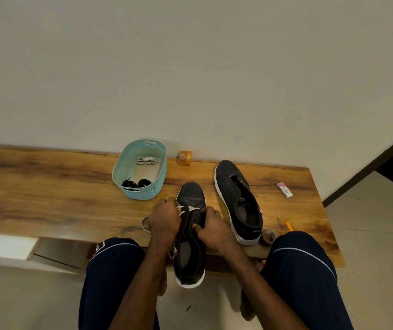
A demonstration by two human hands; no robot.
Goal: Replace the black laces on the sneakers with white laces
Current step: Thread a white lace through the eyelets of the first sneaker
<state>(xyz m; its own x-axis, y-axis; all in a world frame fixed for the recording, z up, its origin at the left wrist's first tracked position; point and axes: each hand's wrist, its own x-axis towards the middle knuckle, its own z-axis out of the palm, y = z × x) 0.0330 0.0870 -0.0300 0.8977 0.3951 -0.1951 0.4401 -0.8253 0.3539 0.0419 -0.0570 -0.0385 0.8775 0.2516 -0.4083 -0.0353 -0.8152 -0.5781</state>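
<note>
While the left hand (pixel 164 220) grips a white lace (pixel 191 208) and the right hand (pixel 214 228) pinches the near sneaker (pixel 190 194), few eyelets are threaded; the other sneaker (pixel 228 172) lies laceless.

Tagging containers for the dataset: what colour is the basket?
Light blue basket, seen in the head view.

Left hand (pixel 164 217) covers the near sneaker's (pixel 190 196) left eyelets — the white lace (pixel 145 225) vanishes under its curled fingers. Right of that sneaker, a grey tape roll (pixel 269 236) and a pencil (pixel 288 225) sit half behind the knee (pixel 302 256); farther right, the eraser's (pixel 284 190) print — too small to read.
</note>
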